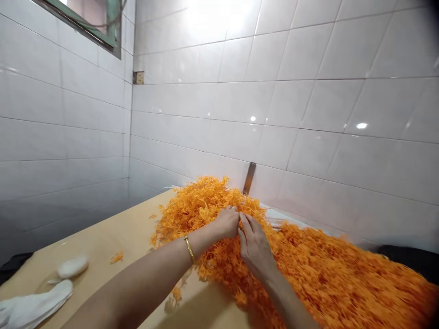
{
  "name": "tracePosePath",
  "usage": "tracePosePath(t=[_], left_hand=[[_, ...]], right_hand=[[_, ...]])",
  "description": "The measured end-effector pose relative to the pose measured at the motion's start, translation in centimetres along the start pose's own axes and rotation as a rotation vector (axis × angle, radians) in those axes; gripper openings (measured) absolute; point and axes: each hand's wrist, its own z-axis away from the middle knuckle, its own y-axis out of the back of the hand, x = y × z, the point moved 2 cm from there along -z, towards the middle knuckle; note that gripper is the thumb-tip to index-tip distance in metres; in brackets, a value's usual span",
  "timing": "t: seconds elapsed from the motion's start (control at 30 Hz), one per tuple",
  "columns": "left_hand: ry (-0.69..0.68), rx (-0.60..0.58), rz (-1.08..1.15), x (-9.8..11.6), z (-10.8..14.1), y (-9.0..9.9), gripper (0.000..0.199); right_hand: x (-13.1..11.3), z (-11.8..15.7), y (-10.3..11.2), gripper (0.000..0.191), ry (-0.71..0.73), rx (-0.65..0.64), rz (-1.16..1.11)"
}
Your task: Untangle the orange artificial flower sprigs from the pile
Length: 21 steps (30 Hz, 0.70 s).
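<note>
A thick heap of orange feathery foliage (202, 201) lies on the table, and both hands meet at its middle. My left hand (228, 222), with a gold bangle (189, 250) on the wrist, is closed on the foliage, its fingertips partly hidden behind the hand. My right hand (256, 246) touches it from the right, thumb and fingers pinched together. What lies between those right fingertips is too small to make out. A second, wider spread of orange foliage (343, 274) covers the right side.
On the tan tabletop (137, 228), a white rounded object (73, 266) and a white glove (41, 304) lie at left, with loose orange scraps (117, 257). A brown strip (249, 178) leans on the tiled wall (206, 105) behind. Something black (411, 258) sits at far right.
</note>
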Motion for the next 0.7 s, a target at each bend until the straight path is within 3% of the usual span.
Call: tracePosePath(t=[0.07,0.17,0.3,0.4,0.5,0.6,0.7], left_hand=[[0.026,0.026,0.003,-1.7,-0.1,1.0,0.015],[0.167,0.156,-0.033,-5.1,-0.1,2.9,0.032],[0.244,0.226,-0.088,-8.4,-0.1,3.6,0.032],[0.193,0.165,-0.112,-8.8,-0.2,2.2,0.018],[0.182,0.136,-0.14,-8.4,-0.6,0.6,0.009],[0.18,0.13,-0.16,-8.3,-1.1,0.2,0.009],[0.196,0.151,-0.18,-8.8,-1.5,1.4,0.014]], right_hand=[[1.0,0.4,-1.8,0.046,-0.013,-0.066,0.074],[2.3,1.5,-3.7,0.048,-0.005,-0.184,0.179],[1.8,1.9,-2.6,0.041,0.001,-0.237,0.282],[-0.4,0.4,-0.8,0.04,0.016,-0.116,0.3],[-2.6,-1.9,-0.7,0.044,0.1,-0.064,0.258],[-3.4,-3.6,-3.1,0.054,0.114,-0.166,0.202],[-2.8,-3.6,-6.4,0.065,0.036,-0.316,0.172]])
